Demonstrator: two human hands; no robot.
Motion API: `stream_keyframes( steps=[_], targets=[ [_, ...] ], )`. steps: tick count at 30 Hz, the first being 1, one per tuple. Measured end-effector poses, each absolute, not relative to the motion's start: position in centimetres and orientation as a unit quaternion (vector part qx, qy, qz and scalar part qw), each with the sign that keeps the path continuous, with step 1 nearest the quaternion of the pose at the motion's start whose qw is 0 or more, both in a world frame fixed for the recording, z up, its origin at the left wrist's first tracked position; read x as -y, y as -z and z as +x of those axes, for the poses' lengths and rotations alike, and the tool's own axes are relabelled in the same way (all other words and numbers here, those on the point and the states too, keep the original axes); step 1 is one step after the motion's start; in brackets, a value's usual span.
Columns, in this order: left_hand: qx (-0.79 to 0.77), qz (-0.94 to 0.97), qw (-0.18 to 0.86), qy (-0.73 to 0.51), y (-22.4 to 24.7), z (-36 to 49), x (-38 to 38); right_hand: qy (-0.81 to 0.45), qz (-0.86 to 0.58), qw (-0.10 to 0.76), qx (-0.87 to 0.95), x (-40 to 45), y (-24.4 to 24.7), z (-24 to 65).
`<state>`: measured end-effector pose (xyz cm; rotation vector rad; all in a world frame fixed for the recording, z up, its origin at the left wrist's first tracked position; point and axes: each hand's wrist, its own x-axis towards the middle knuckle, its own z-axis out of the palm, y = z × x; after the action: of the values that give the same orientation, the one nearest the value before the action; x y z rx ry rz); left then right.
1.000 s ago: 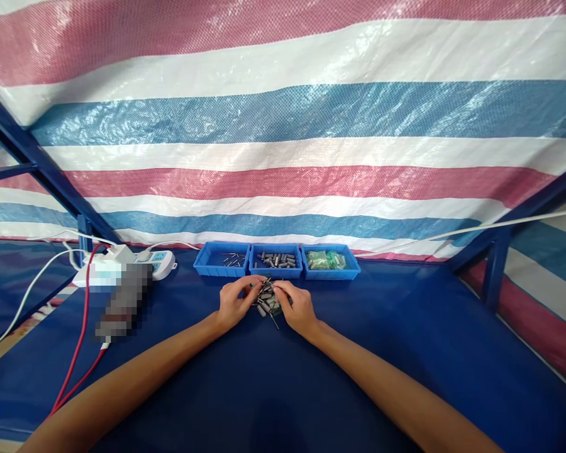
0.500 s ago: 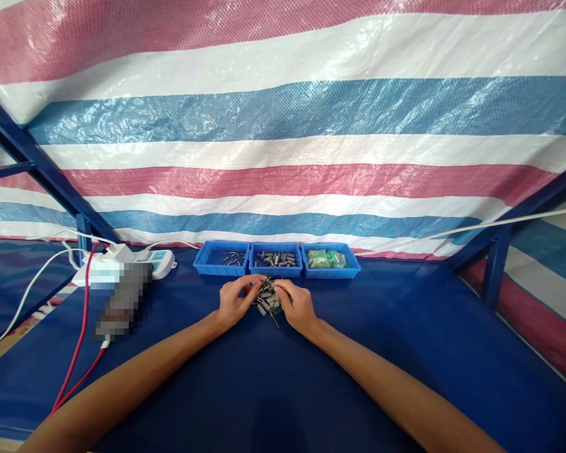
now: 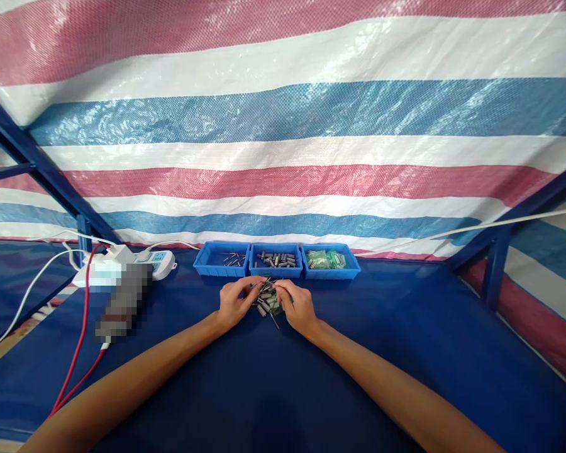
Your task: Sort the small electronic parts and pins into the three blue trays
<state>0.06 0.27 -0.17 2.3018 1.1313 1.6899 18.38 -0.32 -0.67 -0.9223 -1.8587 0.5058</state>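
A small mixed pile (image 3: 265,307) of thin metal pins, short grey cylinders and some greenish pieces lies on the blue table. My left hand (image 3: 236,303) is at its left side, thumb and forefinger pinched together over the pile's upper edge. From the right, my right hand (image 3: 299,307) reaches in with its fingertips also pinched. Whatever sits between the fingertips of either hand is too small to make out. One thin pin (image 3: 274,321) sticks out of the pile toward me.
Behind the pile stand three blue bins: the left bin (image 3: 221,270) with a few thin pins, the middle bin (image 3: 276,272) with grey cylinders, the right bin (image 3: 332,274) with green-white packets. A power strip (image 3: 163,264), a blurred-out object (image 3: 125,302) and a red cable (image 3: 83,333) lie left.
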Motion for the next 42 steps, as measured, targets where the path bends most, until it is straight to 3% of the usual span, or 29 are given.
stream_keyframes(
  steps=[42],
  targets=[
    [-0.373, 0.744, 0.054, -0.552, 0.10, 0.23, -0.21, -0.189, -0.368, 0.478, 0.775, 0.19, 0.39, 18.06]
  ],
)
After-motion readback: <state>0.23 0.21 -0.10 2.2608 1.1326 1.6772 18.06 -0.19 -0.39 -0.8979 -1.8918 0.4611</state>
